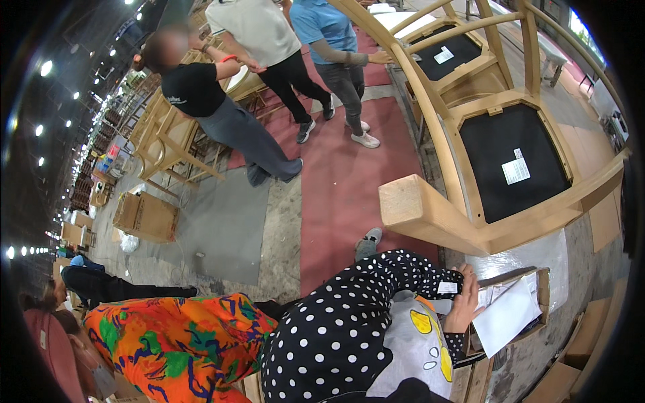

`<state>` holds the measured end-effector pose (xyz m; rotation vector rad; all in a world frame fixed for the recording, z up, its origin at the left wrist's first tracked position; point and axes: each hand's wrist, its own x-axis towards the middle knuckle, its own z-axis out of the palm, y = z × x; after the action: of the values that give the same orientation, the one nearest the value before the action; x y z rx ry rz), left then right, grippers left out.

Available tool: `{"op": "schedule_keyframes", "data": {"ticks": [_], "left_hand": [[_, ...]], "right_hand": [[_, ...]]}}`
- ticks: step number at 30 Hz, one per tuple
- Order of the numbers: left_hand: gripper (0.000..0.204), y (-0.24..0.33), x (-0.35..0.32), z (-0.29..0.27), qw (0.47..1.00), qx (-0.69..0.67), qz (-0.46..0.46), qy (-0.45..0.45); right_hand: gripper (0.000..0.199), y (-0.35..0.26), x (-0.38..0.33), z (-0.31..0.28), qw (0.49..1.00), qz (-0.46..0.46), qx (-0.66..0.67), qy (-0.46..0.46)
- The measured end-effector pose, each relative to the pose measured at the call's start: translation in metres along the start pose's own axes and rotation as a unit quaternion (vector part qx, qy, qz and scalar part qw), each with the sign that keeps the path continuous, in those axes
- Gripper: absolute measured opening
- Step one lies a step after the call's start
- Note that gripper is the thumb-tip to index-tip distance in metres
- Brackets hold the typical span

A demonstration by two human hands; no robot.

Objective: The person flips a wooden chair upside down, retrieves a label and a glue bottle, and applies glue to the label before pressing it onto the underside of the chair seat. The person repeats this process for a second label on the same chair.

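concrete floor (pixel 282 238); hands (pixel 462 305) beside white paper (pixel 505 321) atop open carton (pixel 544 290)

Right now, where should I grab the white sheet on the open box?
Probably pinch the white sheet at its lowest corner in view, coming from your side: it lies slanted across the box, with that thin, flat corner uncovered.
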<state>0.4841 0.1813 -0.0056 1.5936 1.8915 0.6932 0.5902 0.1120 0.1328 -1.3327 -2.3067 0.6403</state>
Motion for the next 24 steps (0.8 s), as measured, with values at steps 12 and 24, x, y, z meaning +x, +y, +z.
{"op": "schedule_keyframes", "data": {"ticks": [12,24], "left_hand": [[0.039,-0.03,-0.049,-0.02,0.997,-0.037,-0.053,0.035],[0.031,-0.054,-0.043,-0.008,0.993,-0.047,-0.086,0.072]], "right_hand": [[0.085,0.211,-0.028,-0.01,0.852,0.433,-0.294,0.025],[0.077,0.314,-0.053,-0.038,0.767,0.572,-0.214,0.195]]}}
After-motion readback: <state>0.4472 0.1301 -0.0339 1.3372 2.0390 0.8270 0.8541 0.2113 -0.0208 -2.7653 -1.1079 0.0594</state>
